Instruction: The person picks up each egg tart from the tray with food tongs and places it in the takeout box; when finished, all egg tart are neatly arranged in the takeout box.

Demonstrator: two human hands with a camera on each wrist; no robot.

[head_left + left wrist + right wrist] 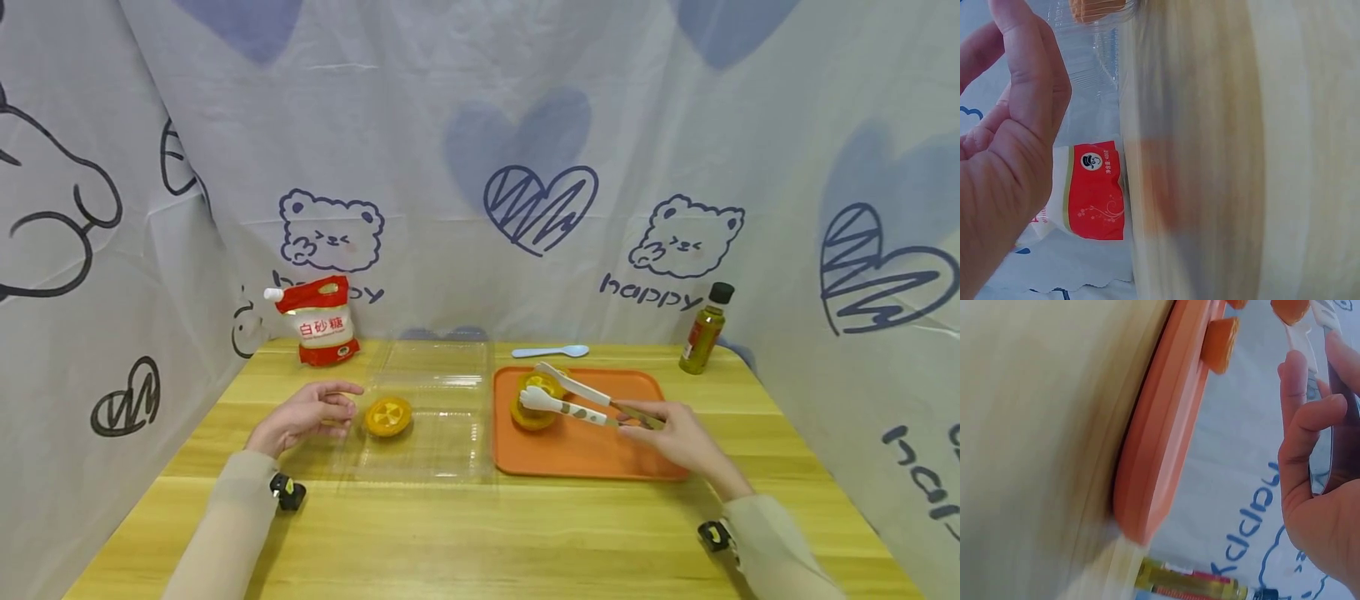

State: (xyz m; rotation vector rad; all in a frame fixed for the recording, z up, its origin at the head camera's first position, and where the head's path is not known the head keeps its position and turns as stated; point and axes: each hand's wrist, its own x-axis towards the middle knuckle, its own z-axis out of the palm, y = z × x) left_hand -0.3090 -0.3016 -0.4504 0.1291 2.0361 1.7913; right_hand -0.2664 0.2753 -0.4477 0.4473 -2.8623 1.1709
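My right hand grips a pair of tongs with white tips and patterned handles. Between the tips is an egg tart, raised above the orange tray in the right wrist view. More egg tarts sit on the tray beneath it, one of them near its edge. At the left, a clear plastic box lies with its lid folded back, and a single egg tart is inside its left part. My left hand is beside the box's left edge, fingers loosely bent and holding nothing.
Behind my left hand stands a red and white sugar bag with a white spout. A pale blue spoon lies behind the tray. An oil bottle with a black cap stands at the back right. Printed cloth hangs around the wooden table.
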